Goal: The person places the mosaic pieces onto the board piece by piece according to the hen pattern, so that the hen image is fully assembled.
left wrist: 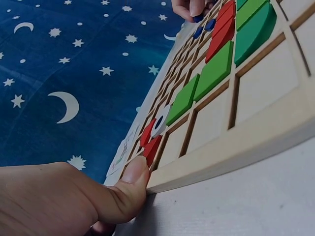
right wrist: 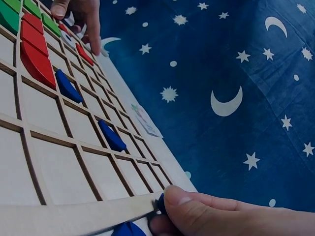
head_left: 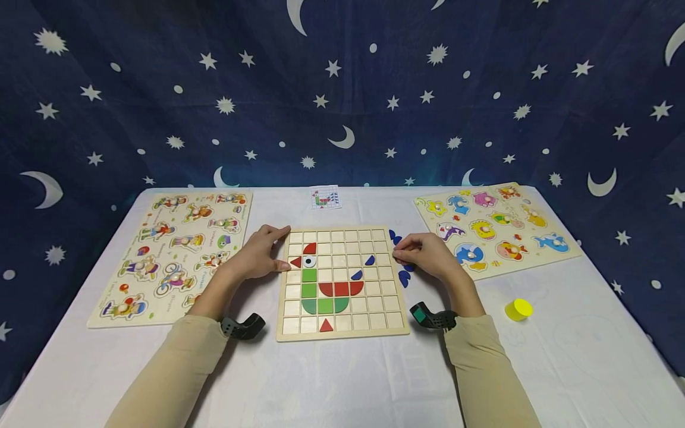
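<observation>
A wooden grid board (head_left: 377, 321) lies flat in the middle, bearing red, green and blue pieces and a white eye piece (head_left: 309, 261). At its left edge rests my left hand (head_left: 259, 252), index finger at the far corner, thumb (left wrist: 135, 172) on the rim beside a red triangle (head_left: 296, 262). My right hand (head_left: 428, 254), just past the right edge, pinches a blue segment-shaped piece (right wrist: 161, 202) between thumb and fingers, which mostly cover it. More blue pieces (head_left: 404, 278) lie beside that edge. Two blue segments (head_left: 370, 260) sit in separate squares above the red row (head_left: 341, 289).
A small picture card (head_left: 325, 197) lies behind the board. On the left is a puzzle board (head_left: 112, 291) with figures; on the right, an animal puzzle board (head_left: 556, 257). A yellow cylinder (head_left: 518, 310) stands at the right. A starry blue cloth (head_left: 374, 142) hangs behind the table.
</observation>
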A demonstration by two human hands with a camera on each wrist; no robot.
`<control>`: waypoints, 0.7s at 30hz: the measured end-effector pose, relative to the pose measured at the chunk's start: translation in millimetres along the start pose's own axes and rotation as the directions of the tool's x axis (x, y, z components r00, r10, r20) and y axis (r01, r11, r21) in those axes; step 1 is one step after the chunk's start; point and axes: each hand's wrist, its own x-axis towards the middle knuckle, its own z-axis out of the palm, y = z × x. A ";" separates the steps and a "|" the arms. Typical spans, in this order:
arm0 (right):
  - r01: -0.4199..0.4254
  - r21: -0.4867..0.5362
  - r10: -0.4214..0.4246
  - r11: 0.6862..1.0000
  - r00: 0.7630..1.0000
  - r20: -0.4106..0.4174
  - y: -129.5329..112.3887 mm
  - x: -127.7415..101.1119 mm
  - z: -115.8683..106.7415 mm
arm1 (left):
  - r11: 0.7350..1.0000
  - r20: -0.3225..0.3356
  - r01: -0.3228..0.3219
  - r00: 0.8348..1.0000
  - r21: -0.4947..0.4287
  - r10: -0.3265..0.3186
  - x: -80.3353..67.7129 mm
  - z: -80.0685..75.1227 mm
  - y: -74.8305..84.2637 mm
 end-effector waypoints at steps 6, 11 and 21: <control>0.006 -0.024 -0.006 1.000 1.000 -0.007 0.9 1.4 2.9 | 1.000 0.004 0.003 1.000 0.005 -0.003 -0.2 -0.2 -0.1; -0.008 0.008 0.008 1.000 1.000 0.015 2.7 0.0 -1.6 | 1.000 0.012 0.004 1.000 0.003 -0.004 -0.1 -1.5 1.4; 0.045 -0.024 -0.044 0.999 0.998 0.034 -4.9 -1.9 -2.0 | 1.000 0.018 0.002 1.000 0.009 -0.002 0.7 -1.2 0.3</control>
